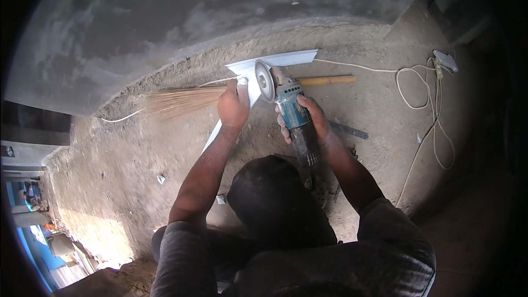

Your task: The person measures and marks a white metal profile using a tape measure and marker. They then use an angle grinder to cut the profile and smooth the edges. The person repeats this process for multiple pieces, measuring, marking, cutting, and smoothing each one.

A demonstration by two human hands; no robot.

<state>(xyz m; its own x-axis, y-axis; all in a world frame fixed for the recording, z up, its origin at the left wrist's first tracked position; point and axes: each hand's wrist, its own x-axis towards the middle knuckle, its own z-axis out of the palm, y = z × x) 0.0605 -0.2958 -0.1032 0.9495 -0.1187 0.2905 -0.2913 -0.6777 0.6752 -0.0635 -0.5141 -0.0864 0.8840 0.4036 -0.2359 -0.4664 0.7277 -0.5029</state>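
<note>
My left hand point(234, 104) grips a long white strip point(254, 90), which runs slantwise from under the fingers down past my left forearm. My right hand point(318, 118) is wrapped round the teal and black body of an angle grinder point(293, 104). The grinder's round disc point(263, 80) stands on edge beside the strip, close to the left thumb; whether it touches or spins I cannot tell. A second white strip point(297, 57) lies crosswise just beyond, meeting or overlapping the first near the disc.
A stick broom point(187, 100) lies on the dusty ground, its wooden handle point(330, 80) beyond the grinder. A pale cable point(407, 91) loops at right beside a white power strip point(445, 61). A dark flat bar point(350, 130) rests near my right wrist. A grey wall point(165, 27) rises ahead.
</note>
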